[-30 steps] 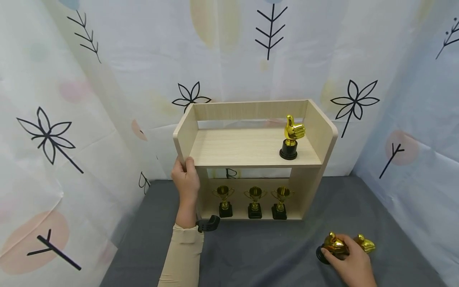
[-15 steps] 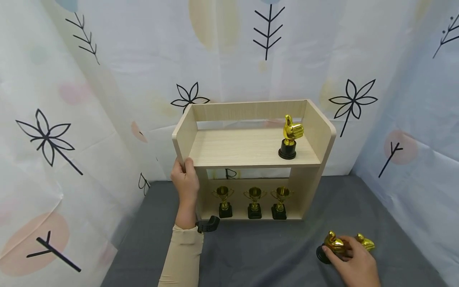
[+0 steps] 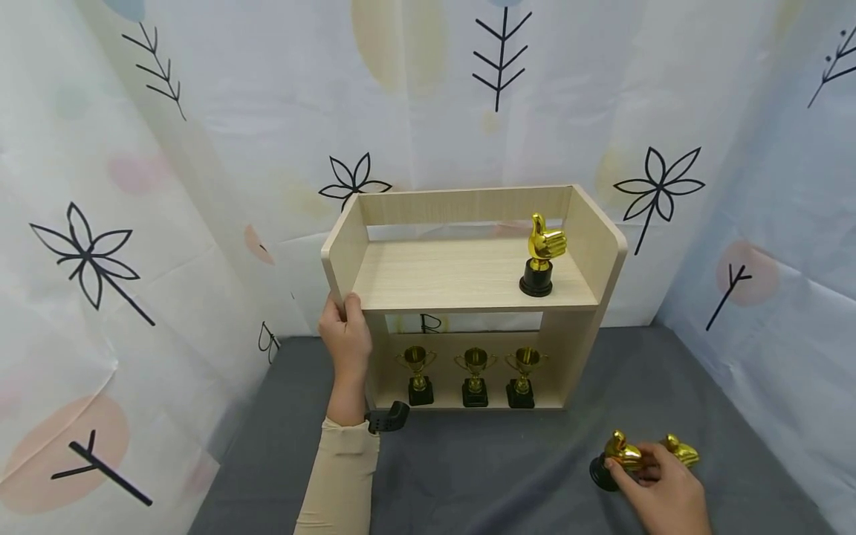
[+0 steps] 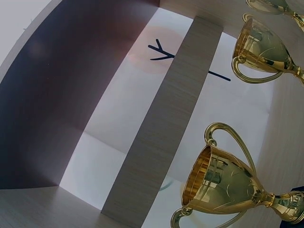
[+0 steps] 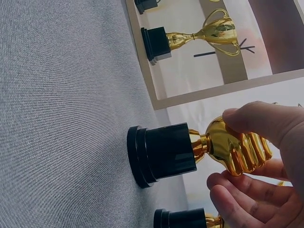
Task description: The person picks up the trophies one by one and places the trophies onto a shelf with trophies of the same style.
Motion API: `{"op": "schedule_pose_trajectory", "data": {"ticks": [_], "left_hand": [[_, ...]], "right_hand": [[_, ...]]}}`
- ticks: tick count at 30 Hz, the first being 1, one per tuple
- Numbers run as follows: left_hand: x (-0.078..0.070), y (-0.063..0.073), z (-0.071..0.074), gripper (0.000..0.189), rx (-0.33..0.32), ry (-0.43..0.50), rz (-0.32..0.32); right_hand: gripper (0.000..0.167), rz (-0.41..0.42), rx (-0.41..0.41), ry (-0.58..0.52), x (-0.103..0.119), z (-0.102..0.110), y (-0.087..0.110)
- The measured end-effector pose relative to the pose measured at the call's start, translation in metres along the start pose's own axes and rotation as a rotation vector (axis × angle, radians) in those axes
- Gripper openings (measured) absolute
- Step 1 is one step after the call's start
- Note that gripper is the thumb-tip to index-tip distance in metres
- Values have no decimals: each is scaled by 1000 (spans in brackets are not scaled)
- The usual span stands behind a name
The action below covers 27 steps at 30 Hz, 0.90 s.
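My left hand (image 3: 346, 331) grips the left side panel of a light wooden two-tier shelf (image 3: 435, 306), thumb in front. At the lower right, my right hand (image 3: 665, 487) pinches the gold top of a thumbs-up trophy (image 3: 623, 451) between thumb and fingers. The trophy's black round base (image 5: 164, 153) stands upright on the grey cloth. Behind this hand shows a second thumbs-up trophy (image 3: 681, 450), partly hidden. Another thumbs-up trophy (image 3: 538, 256) stands at the right of the upper tier. Three gold cup trophies, one of them the middle cup trophy (image 3: 475, 377), line the lower tier.
Grey cloth (image 3: 481, 475) covers the table around the shelf. A patterned white curtain (image 3: 267, 111) hangs behind and on both sides. The shelf's right side panel (image 3: 598, 253) rises beside the upper trophy.
My right hand has shifted slightly right along the trophy, uncovering more of its gold top. The trophy stays in place. My left hand keeps its hold on the shelf.
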State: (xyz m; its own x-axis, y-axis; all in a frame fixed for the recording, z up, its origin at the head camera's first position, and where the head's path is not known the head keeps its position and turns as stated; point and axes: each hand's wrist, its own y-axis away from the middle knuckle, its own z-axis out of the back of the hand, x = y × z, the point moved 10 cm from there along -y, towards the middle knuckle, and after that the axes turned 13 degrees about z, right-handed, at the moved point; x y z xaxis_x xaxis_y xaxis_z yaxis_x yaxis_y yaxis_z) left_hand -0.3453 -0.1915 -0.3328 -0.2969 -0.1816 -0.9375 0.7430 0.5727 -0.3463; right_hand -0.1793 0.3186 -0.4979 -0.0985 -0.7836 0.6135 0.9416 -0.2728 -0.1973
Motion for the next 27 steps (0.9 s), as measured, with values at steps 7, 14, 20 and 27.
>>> {"op": "schedule_pose_trajectory", "data": {"ticks": [7,14,20,27], "left_hand": [[2,0,0,31,-7,2,7],[1,0,1,29,-2,10,-1],[1,0,1,28,-3,12,-14],[0,0,1,28,-2,6,-9]], "right_hand": [[55,-6,-8,3,0,0,0],[53,-5,-49,5,4,4,0],[52,16,-69,3,11,8,0],[51,38,-81,-7,21,12,-1]]}}
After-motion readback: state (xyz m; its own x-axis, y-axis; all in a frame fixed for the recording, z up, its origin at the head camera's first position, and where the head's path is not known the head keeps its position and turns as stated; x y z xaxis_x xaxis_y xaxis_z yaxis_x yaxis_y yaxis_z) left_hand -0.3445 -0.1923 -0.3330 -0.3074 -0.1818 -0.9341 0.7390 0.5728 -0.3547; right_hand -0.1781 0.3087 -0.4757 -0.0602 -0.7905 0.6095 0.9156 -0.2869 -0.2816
